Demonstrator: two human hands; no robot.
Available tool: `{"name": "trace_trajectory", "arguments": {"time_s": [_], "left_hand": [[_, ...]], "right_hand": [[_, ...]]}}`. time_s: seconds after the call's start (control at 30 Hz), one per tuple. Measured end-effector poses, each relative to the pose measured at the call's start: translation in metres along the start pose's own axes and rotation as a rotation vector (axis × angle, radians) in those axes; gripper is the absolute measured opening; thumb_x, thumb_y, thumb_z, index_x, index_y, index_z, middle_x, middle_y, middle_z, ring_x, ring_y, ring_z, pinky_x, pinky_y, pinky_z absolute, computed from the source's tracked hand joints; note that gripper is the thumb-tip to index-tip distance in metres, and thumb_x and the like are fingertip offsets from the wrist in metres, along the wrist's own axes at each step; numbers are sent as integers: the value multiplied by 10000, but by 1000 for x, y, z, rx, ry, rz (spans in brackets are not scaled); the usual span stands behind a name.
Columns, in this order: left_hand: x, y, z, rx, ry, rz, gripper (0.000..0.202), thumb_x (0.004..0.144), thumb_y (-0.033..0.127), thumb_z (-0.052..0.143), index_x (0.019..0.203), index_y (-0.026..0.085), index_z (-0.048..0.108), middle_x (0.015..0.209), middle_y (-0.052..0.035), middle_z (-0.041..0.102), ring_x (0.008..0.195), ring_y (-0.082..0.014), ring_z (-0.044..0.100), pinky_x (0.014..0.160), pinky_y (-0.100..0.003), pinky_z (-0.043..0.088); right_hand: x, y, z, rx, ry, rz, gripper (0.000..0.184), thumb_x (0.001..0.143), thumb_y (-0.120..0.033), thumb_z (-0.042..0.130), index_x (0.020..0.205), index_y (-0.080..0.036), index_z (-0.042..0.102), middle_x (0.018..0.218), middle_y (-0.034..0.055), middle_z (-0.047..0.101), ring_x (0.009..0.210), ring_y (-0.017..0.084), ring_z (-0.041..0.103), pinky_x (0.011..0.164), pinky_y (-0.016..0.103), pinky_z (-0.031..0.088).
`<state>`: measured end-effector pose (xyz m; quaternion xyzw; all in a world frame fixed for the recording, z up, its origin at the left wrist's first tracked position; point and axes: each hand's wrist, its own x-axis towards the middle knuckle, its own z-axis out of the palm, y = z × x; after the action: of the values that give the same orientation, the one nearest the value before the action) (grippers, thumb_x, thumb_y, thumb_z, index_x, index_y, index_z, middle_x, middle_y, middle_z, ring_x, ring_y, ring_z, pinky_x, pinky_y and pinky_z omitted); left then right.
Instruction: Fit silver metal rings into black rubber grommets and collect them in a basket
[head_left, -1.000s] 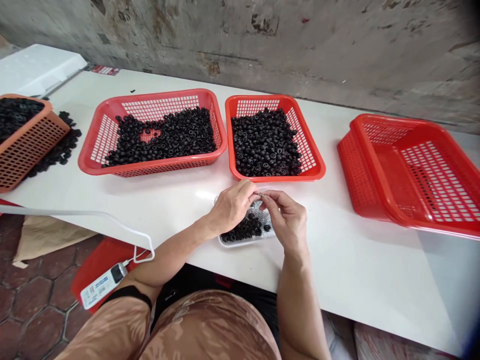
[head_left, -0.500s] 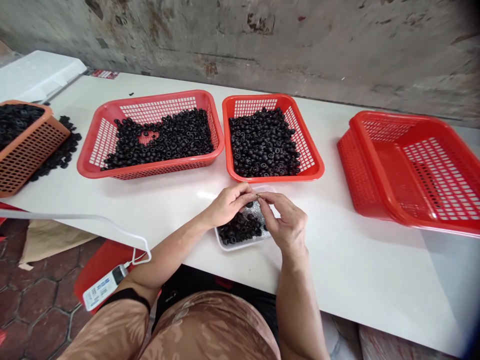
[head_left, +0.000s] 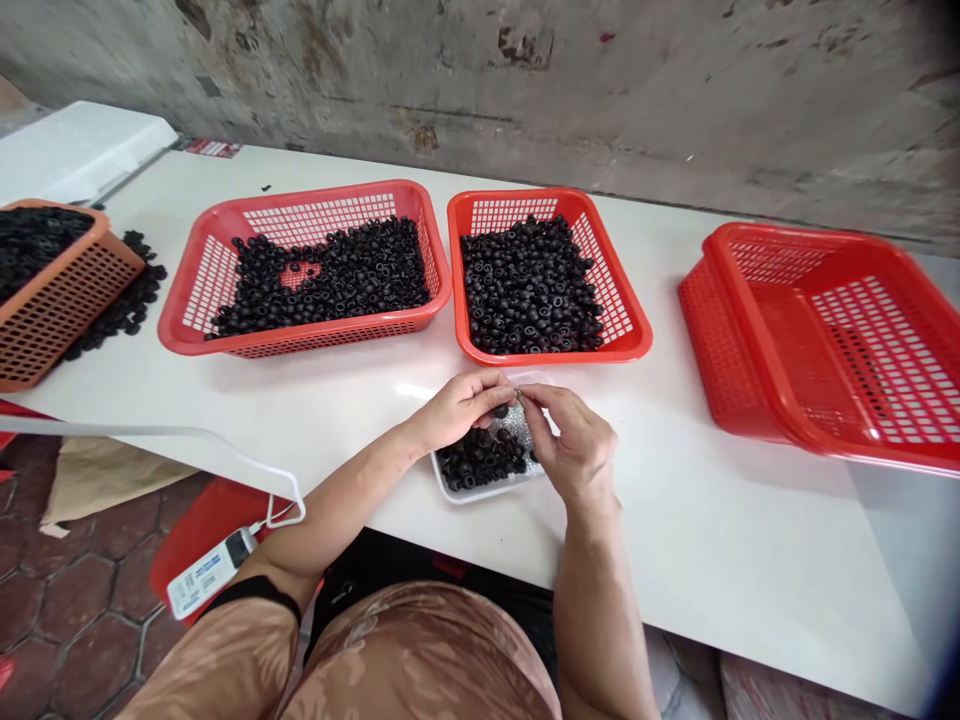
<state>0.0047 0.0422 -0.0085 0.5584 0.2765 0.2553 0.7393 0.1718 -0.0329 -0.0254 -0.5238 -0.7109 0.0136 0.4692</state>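
Observation:
My left hand [head_left: 466,405] is closed, with a small round black part [head_left: 501,411] held under its fingers. Thumb and forefinger of my right hand [head_left: 570,430] pinch a tiny shiny piece [head_left: 518,395], too small to name, right at the left fingertips. Both hands meet over a clear shallow plastic tray [head_left: 480,493]. In its left part lie loose black ring-shaped parts [head_left: 480,460]; small shiny bits [head_left: 523,425] cover the part beneath my hands, partly hidden.
Behind the tray stand a wide red basket [head_left: 202,340] and a squarer red basket [head_left: 555,357], both holding many black parts. Nested red baskets [head_left: 739,370] are at the right. An orange basket [head_left: 75,300] with black pieces spilled beside it is at the left. A white cable [head_left: 225,447] crosses the lower left.
My fingertips have parted slightly, and more of the black part and the shiny piece shows. The whole view has shifted a little; the baskets have stayed put.

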Motion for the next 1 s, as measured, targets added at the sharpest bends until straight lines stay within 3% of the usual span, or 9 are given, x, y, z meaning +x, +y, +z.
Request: {"name": "trace_trajectory", "arguments": {"time_s": [0.13,0.23,0.4,0.5,0.6,1.0], "left_hand": [[0,2,-2,-21,-55,-26,479,900,617,667,844,150,576,759,26,489,580,-58,384,532,-229,314],[-2,1,-3,77,-45,16,402,974,548,587,874,159,573,768,23,495,593,-70,405,548,-229,342],[-9,1,6,694,173,315,218,1053,316,494,897,185,569,814,-2,563,758,-124,527,720,-256,439],[-12,-2,10,939,203,454,189,1064,237,447,948,182,586,890,-28,600,813,-138,568,744,-258,458],[-12,-7,11,1071,207,482,200,1067,201,418,999,183,605,887,-28,598,796,-137,584,722,-250,472],[-9,-8,6,995,204,500,217,1077,279,443,950,182,590,881,-30,630,796,-143,605,723,-261,485]], "right_hand": [[0,-1,0,-11,33,-33,217,1003,-128,595,1152,-245,700,1036,53,798,951,193,760,865,339,615],[1,-4,-3,64,7,99,179,1019,-193,596,1158,-240,698,1046,57,787,932,192,756,867,337,615],[4,-7,-7,137,-80,313,225,1071,-316,495,1056,-218,696,946,48,757,788,166,717,782,305,594],[5,-6,-7,168,-128,315,240,1069,-320,495,952,-215,676,853,21,722,742,148,678,719,269,556],[6,-7,-8,206,-141,315,205,1057,-305,520,948,-212,667,850,17,711,752,145,665,722,263,545],[6,-5,-8,254,-99,297,97,1000,-256,591,1013,-214,677,920,34,731,802,165,684,738,294,577]]}}
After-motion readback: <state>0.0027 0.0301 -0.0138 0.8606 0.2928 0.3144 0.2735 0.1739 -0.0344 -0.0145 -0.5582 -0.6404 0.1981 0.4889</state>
